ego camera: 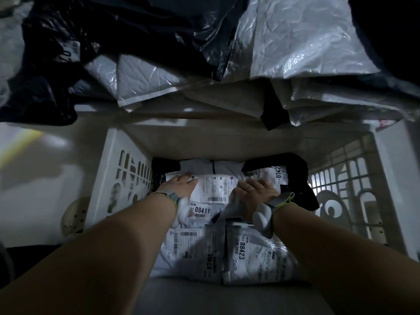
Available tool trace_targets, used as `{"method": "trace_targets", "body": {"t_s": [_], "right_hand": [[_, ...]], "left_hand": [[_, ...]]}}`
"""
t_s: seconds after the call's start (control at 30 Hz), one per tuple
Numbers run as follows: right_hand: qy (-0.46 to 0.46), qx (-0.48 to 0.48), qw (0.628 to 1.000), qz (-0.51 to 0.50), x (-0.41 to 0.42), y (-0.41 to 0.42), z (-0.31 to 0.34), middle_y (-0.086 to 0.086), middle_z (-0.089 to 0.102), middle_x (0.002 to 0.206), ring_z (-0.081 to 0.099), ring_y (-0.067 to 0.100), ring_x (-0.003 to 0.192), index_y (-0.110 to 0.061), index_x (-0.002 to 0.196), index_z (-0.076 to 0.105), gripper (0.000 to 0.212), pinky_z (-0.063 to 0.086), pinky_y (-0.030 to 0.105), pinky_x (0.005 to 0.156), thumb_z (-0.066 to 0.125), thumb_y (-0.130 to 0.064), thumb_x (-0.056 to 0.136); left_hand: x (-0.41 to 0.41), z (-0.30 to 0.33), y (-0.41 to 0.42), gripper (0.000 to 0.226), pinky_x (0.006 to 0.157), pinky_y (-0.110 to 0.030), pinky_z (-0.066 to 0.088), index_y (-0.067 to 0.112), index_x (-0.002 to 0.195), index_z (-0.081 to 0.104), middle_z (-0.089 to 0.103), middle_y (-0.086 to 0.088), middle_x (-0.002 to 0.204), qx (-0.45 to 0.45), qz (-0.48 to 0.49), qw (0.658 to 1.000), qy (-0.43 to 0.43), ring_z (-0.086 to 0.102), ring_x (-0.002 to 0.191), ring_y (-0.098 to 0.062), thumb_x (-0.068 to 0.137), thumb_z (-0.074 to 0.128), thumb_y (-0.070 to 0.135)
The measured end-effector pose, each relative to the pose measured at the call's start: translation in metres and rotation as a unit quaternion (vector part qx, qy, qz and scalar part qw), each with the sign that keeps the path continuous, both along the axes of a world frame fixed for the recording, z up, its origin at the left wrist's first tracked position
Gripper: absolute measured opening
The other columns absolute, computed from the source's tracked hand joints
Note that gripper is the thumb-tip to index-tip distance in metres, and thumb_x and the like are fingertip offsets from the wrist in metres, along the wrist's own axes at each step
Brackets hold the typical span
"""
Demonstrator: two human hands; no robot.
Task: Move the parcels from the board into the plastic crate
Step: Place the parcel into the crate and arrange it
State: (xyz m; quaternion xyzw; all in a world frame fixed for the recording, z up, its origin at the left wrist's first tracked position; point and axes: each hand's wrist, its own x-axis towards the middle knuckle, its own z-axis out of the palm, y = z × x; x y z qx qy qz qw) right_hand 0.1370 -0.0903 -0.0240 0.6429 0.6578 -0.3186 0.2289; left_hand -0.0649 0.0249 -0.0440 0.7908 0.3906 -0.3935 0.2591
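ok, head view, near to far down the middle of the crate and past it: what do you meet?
Parcel 07405 → parcel 08411 → white parcel under both hands → crate far wall → silver mailers → black bags.

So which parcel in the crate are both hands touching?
The white parcel labelled 08411, at the far end of the crate. The left hand and right hand both rest on it; 07405 and 08423 lie nearer, untouched.
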Motion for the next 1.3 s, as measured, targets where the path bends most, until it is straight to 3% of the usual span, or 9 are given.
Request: {"method": "trace_targets", "body": {"t_s": [0.1,0.23,0.4,0.53,0.7,0.87,1.07,1.17,1.3], "right_hand": [[-0.01,0.007,1.0,-0.025,-0.002,-0.005,0.007,-0.002,0.009,0.16,0.003,0.021,0.148,-0.026,0.15,0.024,0.057,0.003,0.036,0.118,0.039,-0.043,0.097],[-0.036,0.016,0.995,-0.09,-0.008,-0.005,0.017,-0.002,0.014,0.159,0.008,0.022,0.147,-0.025,0.149,0.023,0.062,0.01,0.04,0.118,0.04,-0.048,0.095],[-0.034,0.028,0.99,-0.134,-0.015,-0.009,0.041,0.004,0.032,0.15,0.027,0.029,0.138,-0.026,0.139,0.041,0.047,0.03,0.042,0.109,0.047,-0.04,0.094],[-0.028,0.036,0.986,-0.16,-0.019,-0.02,0.056,0.004,0.038,0.144,0.035,0.029,0.132,-0.024,0.136,0.043,0.047,0.038,0.043,0.104,0.054,-0.035,0.091],[-0.004,0.077,0.975,-0.21,-0.017,-0.027,0.088,0.005,0.043,0.142,0.045,0.029,0.127,-0.024,0.138,0.043,0.05,0.044,0.037,0.101,0.055,-0.034,0.09],[0.083,0.275,0.913,-0.289,-0.021,-0.026,0.148,0.006,0.062,0.125,0.058,0.027,0.112,-0.02,0.126,0.059,0.035,0.047,0.028,0.089,0.054,-0.025,0.091],[0.122,0.487,0.803,-0.322,-0.019,-0.02,0.229,0.004,0.071,0.106,0.064,0.025,0.1,-0.019,0.106,0.07,0.023,0.05,0.033,0.083,0.057,-0.019,0.087],[0.132,0.547,0.749,-0.349,-0.001,-0.016,0.256,0.005,0.071,0.104,0.064,0.023,0.099,-0.017,0.103,0.07,0.022,0.048,0.028,0.083,0.055,-0.016,0.087],[0.082,0.568,0.731,-0.368,0.033,-0.01,0.275,0.006,0.064,0.114,0.059,0.023,0.105,-0.019,0.11,0.067,0.026,0.039,0.021,0.08,0.053,-0.018,0.088]], "left_hand": [[0.003,0.014,-0.004,0.081,0.118,-0.034,0.018,0.013,0.151,0.014,0.002,-0.008,0.16,0.006,-0.01,1.0,-0.007,0.01,0.147,-0.027,0.09,0.054,0.048],[0.008,0.036,-0.009,0.072,0.111,-0.025,0.026,0.011,0.15,0.021,0.018,-0.007,0.158,0.014,-0.011,1.0,-0.026,0.024,0.143,-0.022,0.093,0.054,0.04],[0.006,0.058,-0.025,0.048,0.097,-0.026,0.041,0.014,0.136,0.046,0.053,-0.006,0.137,0.04,-0.012,0.999,-0.001,0.051,0.123,-0.021,0.094,0.053,0.036],[0.001,0.081,-0.035,0.052,0.085,-0.016,0.034,0.011,0.142,0.036,0.046,0.0,0.144,0.02,-0.015,0.999,-0.021,0.05,0.12,-0.012,0.096,0.052,0.029],[0.007,0.119,-0.045,0.045,0.094,-0.025,0.046,0.016,0.131,0.051,0.058,-0.004,0.129,0.075,0.012,0.988,-0.136,0.057,0.114,-0.022,0.092,0.055,0.039],[0.025,0.167,-0.046,0.029,0.089,-0.028,0.048,0.017,0.115,0.064,0.066,-0.003,0.115,0.131,0.082,0.938,-0.309,0.061,0.104,-0.021,0.091,0.059,0.031],[0.051,0.233,-0.031,0.021,0.087,-0.02,0.045,0.018,0.106,0.069,0.069,0.002,0.109,0.206,0.13,0.853,-0.462,0.062,0.103,-0.015,0.088,0.061,0.025],[0.061,0.26,-0.027,0.018,0.083,-0.018,0.043,0.022,0.103,0.069,0.069,0.005,0.105,0.242,0.162,0.81,-0.508,0.061,0.098,-0.011,0.088,0.059,0.026],[0.076,0.278,-0.02,0.022,0.086,-0.022,0.044,0.021,0.107,0.067,0.065,0.001,0.114,0.279,0.155,0.792,-0.52,0.06,0.104,-0.016,0.088,0.055,0.024]]}}
